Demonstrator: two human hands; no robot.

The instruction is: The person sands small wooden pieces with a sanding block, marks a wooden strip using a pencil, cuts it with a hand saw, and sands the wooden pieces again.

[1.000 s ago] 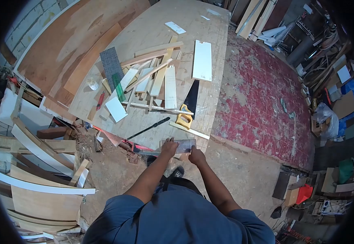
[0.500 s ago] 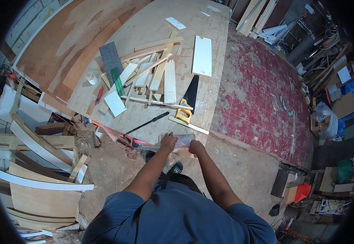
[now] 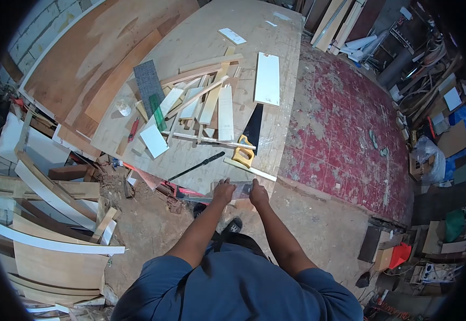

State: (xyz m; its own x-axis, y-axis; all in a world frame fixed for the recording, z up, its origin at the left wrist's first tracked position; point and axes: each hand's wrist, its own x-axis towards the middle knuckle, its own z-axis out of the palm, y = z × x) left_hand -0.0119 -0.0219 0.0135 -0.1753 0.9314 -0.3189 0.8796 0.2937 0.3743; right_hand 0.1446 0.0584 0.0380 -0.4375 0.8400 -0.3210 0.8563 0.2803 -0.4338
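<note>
At the near edge of the wooden table (image 3: 190,155), my left hand (image 3: 224,191) and my right hand (image 3: 258,192) grip opposite ends of a short, flat grey piece (image 3: 240,189). Its exact kind I cannot make out. Both sets of fingers are closed on it, and they hide its ends. Just beyond the hands lies a narrow pale wood strip (image 3: 250,168). A handsaw (image 3: 250,134) with a yellow handle rests behind that strip, its dark blade pointing away. To the left of the saw is a thin black rod-like tool (image 3: 196,166).
Several wood offcuts (image 3: 206,104) are heaped mid-table, beside a dark grey board (image 3: 148,83), a green strip (image 3: 158,115) and a red cutter (image 3: 133,130). A white board (image 3: 266,78) lies behind the saw. Curved boards (image 3: 51,190) crowd the floor at left.
My right hand has turned slightly, its fingers now over the end of the grey piece. The piece looks darker and a little tilted. The whole view has shifted slightly.
</note>
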